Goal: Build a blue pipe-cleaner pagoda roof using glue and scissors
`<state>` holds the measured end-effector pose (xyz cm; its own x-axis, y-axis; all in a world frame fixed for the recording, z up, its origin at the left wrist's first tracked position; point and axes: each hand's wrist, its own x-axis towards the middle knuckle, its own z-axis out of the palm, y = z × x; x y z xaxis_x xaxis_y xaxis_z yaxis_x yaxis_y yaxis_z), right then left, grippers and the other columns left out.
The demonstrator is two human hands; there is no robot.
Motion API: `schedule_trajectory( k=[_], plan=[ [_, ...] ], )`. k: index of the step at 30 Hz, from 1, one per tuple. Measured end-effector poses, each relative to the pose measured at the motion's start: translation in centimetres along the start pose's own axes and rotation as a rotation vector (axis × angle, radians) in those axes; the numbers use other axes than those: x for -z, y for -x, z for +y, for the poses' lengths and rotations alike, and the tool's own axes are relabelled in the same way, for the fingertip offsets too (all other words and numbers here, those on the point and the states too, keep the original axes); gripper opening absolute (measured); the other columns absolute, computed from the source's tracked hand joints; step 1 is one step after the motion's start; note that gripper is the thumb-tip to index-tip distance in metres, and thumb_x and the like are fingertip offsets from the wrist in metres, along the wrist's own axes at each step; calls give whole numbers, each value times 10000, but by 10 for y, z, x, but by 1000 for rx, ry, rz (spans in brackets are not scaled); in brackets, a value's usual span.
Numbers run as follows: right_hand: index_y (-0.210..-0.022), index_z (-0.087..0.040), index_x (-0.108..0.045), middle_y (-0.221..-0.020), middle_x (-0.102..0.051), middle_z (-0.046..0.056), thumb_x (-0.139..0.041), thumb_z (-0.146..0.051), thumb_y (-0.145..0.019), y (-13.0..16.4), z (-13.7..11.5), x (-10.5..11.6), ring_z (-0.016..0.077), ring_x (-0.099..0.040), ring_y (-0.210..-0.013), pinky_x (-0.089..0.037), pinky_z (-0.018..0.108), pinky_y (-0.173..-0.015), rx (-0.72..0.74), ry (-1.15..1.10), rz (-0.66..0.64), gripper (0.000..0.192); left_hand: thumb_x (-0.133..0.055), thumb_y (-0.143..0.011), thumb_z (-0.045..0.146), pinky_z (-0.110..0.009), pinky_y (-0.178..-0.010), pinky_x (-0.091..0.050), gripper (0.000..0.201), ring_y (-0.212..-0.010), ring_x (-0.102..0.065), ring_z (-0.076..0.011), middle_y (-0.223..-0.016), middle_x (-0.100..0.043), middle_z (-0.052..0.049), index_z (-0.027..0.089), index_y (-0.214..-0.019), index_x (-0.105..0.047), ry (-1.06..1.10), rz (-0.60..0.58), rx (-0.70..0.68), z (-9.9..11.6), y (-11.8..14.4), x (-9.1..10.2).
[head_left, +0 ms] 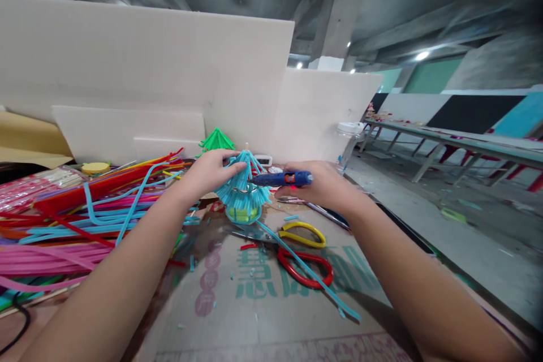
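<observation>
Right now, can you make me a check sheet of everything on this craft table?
Surface: cardboard sheet with printed letters, covering the table.
Job's things: blue straw model; blue glue gun pointing its tip at it.
Clutter: pile of coloured straws, red and yellow scissors, green model, plastic jar, cut blue bits.
Grippers: left hand holds the straw model; right hand grips the glue gun.
Cables: black cable at the left edge.
Surroundings: white boards, long tables, concrete ceiling.

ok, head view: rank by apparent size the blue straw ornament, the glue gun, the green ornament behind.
1. Blue straw ornament, held by the left hand.
2. Glue gun, in the right hand, partly hidden.
3. Green ornament; it sits farther back, so its true size is unsure.
</observation>
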<state>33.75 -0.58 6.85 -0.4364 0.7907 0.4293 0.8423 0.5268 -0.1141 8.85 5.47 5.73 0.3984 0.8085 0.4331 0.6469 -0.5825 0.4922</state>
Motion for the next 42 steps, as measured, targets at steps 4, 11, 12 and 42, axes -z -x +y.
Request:
schedule_trajectory(
  k=[4,11,12,42],
  plan=[
    [-909,-241,-710,-842,-734,26,-728,-522,-752,1,-2,1,190,-645,-756,-321,244,-604,27,88,21,322,-499,-835,535,-303,-737,-474,574,-771,-623,-217,-949,-734,-51,154,-1232,-662,6,1,4,0,0,0],
    [-957,-245,-705,-886,-749,23,-700,-524,-783,2,-6,4,190,-666,-781,-336,246,-605,40,149,13,329,-505,-835,532,-298,-724,-470,568,-771,-624,-217,-944,-735,-50,144,-1217,-669,26,-8,0,0,1,0],
    [-954,-245,-705,-883,-750,23,-698,-526,-784,2,-6,4,190,-667,-783,-335,245,-602,43,155,16,327,-505,-834,532,-297,-718,-469,568,-761,-621,-214,-932,-734,-48,145,-1217,-669,27,-10,1,0,1,0],
    [-744,-215,-622,-626,-623,-30,-717,-483,-774,0,1,-2,118,-515,-569,-268,231,-561,-31,89,115,286,-521,-819,564,-326,-747,-483,585,-832,-644,-248,-995,-734,-70,150,-1202,-677,11,8,23,-3,-1,-1]
  ],
)
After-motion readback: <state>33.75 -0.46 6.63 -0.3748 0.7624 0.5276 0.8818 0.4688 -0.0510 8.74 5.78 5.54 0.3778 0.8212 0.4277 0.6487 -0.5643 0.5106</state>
